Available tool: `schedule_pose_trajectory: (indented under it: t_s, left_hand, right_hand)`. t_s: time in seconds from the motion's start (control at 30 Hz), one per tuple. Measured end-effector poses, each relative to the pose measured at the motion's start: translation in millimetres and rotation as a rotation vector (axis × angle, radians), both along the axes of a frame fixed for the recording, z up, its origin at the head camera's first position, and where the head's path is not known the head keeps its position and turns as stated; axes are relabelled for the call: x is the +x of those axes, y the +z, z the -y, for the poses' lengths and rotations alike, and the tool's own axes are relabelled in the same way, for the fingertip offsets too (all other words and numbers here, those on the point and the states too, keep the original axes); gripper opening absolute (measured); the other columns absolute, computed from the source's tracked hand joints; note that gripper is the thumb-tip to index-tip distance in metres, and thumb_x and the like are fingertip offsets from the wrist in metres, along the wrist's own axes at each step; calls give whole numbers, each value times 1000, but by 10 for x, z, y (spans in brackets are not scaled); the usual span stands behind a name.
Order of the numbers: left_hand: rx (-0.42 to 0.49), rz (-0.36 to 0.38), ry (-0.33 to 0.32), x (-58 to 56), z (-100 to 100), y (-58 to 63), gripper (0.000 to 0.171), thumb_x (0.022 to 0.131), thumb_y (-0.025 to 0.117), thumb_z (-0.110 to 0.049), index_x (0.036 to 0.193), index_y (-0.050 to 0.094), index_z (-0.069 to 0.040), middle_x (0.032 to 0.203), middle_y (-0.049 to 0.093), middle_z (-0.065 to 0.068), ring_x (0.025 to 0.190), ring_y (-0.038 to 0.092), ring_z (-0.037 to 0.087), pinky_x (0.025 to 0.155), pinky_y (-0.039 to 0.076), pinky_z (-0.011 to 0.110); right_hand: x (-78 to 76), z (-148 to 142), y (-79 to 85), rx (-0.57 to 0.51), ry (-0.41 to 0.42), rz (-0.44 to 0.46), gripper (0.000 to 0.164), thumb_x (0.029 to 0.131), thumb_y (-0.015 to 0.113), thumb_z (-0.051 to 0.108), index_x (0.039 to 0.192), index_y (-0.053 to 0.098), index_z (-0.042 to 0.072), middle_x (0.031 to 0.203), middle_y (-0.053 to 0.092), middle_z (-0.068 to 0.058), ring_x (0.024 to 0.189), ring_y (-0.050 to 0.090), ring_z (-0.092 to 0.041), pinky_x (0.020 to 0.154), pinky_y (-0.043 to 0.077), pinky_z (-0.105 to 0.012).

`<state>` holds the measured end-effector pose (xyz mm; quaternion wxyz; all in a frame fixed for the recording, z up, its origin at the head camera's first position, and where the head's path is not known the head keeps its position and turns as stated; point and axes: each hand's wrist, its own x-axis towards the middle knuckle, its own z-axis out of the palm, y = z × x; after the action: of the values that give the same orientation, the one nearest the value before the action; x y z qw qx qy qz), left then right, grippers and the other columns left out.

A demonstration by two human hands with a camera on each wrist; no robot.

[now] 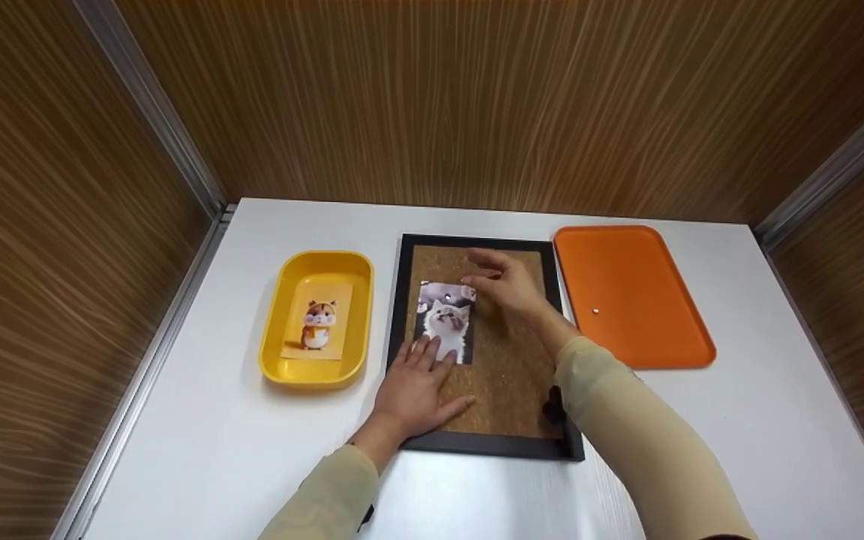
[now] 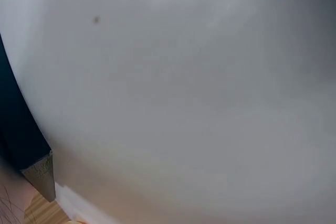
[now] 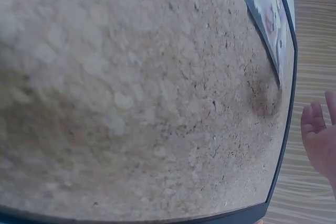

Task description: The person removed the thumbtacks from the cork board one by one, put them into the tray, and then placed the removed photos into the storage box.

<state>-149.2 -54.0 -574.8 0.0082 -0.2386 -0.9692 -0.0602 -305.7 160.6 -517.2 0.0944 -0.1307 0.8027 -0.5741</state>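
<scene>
Fingers of the right hand [image 1: 505,285] bend loosely over the board beside the top right corner of the cat card [image 1: 445,326], with nothing visible between them. Fingers of the left hand [image 1: 411,391] lie straight and spread, their tips on the card's lower end, grasping nothing. The card lies on the upper left of the cork board [image 1: 507,375]; a small white dot near its top looks like a pin [image 1: 447,296]. Right of the board, an orange tray [image 1: 627,262] carries another small white piece [image 1: 595,310]; left, a yellow tray [image 1: 272,330] holds a hamster card [image 1: 317,326]. I judge that pinning the cat card is in hand; next probably calls for checking its hold, then freeing the left hand for the hamster card.
</scene>
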Motion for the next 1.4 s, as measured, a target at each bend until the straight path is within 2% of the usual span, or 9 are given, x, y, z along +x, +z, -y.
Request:
schedule_pose_trajectory:
  t_s: [0.23, 0.37, 0.5, 0.6, 0.67, 0.8, 1.07, 1.27, 1.4]
  left_hand:
    - [0, 18, 10, 4, -16, 16, 90, 99, 28, -84, 162, 48, -23, 171, 34, 13, 158, 30, 33, 130, 20, 53]
    - [-1, 23, 13, 7, -9, 9, 92, 98, 26, -85, 162, 48, -23, 171, 34, 12, 158, 30, 33, 130, 19, 53]
    - [-5, 7, 5, 0, -6, -1, 91, 99, 26, -85, 161, 49, -23, 170, 36, 13, 158, 32, 33, 130, 21, 53]
    - [-9, -11, -3, -6, -3, -9, 90, 99, 27, -84, 161, 50, -22, 169, 38, 14, 157, 33, 34, 129, 22, 53]
    - [-13, -16, -4, -8, 2, -13, 90, 99, 27, -84, 160, 50, -22, 169, 38, 14, 157, 33, 34, 129, 23, 54]
    - [-18, -8, -3, -7, 8, -12, 91, 99, 27, -84, 161, 49, -22, 170, 36, 14, 157, 32, 34, 129, 22, 54]
    - [-23, -17, -9, -8, 5, -17, 91, 99, 26, -84, 161, 49, -22, 169, 37, 14, 157, 32, 34, 129, 23, 54]
    - [-15, -17, -4, -5, 7, -22, 91, 99, 26, -85, 160, 50, -22, 169, 37, 14, 157, 33, 34, 129, 23, 54]
    - [-11, -24, -5, -3, 9, -23, 91, 99, 25, -85, 160, 51, -22, 169, 37, 14, 157, 33, 34, 129, 23, 54]
  right_hand:
    - [-67, 17, -53, 29, 53, 54, 53, 100, 74, 8, 151, 58, 4, 146, 61, -23, 132, 60, -39, 108, 52, -51]
    - [-98, 52, -108, 78, 86, 22, 50, 98, 77, 9, 146, 63, 3, 140, 67, -21, 126, 64, -36, 98, 57, -42]
    - [-126, 90, -184, 91, 89, 2, 45, 95, 79, 5, 138, 68, 0, 136, 69, -21, 121, 65, -35, 90, 56, -34]
    - [-148, 123, -235, 79, 84, -5, 42, 92, 81, 1, 133, 71, -4, 133, 70, -23, 122, 64, -36, 97, 54, -36]
    - [-164, 141, -266, 78, 85, -18, 41, 91, 82, 0, 130, 72, -6, 131, 70, -24, 122, 64, -38, 103, 52, -43]
    - [-175, 152, -291, 119, 85, -19, 38, 92, 82, 4, 129, 74, -1, 131, 71, -19, 120, 64, -35, 106, 50, -49]
    - [-159, 149, -361, 112, 101, -31, 36, 93, 81, 4, 128, 75, 0, 132, 72, -16, 123, 64, -33, 111, 49, -50]
    - [-160, 164, -412, 123, 110, -13, 33, 95, 79, 6, 128, 76, 5, 133, 72, -11, 125, 64, -30, 110, 50, -47]
    - [-153, 171, -431, 167, 81, 0, 33, 94, 81, 11, 127, 78, 9, 136, 70, -10, 129, 61, -30, 113, 47, -48]
